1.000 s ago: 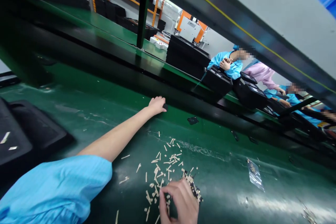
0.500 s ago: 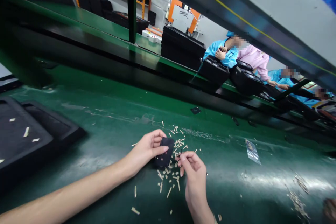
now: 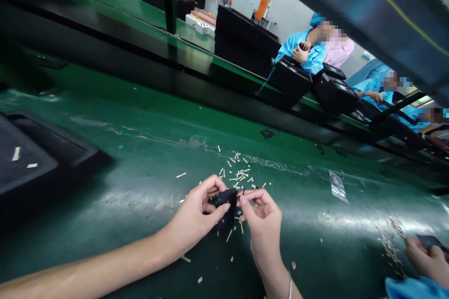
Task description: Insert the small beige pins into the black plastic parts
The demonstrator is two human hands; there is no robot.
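Note:
My left hand (image 3: 198, 212) is closed around a black, flat rectangular piece (image 3: 228, 217), roughly phone-sized, tilted on edge above the bench. Its thumb presses the near face; the other fingers go behind. Close by on the right, my right hand (image 3: 264, 219) pinches a small, thin dark piece (image 3: 243, 192) at the black piece's upper right edge. What exactly this little part is, I cannot make out. Pale short strips (image 3: 241, 175) lie scattered on the green bench (image 3: 147, 187) beyond and under both hands.
Black trays (image 3: 24, 168) with pale strips on them stand at left. A small clear bag (image 3: 337, 188) and another pile of strips (image 3: 389, 245) lie at right, beside a co-worker's hand (image 3: 426, 257) holding a dark piece. Co-workers sit across a raised ledge with black boxes (image 3: 291, 79).
The black piece has turned more edge-on, and my right hand has come up against its right edge. A co-worker's hand has entered at lower right. The whole view has shifted slightly.

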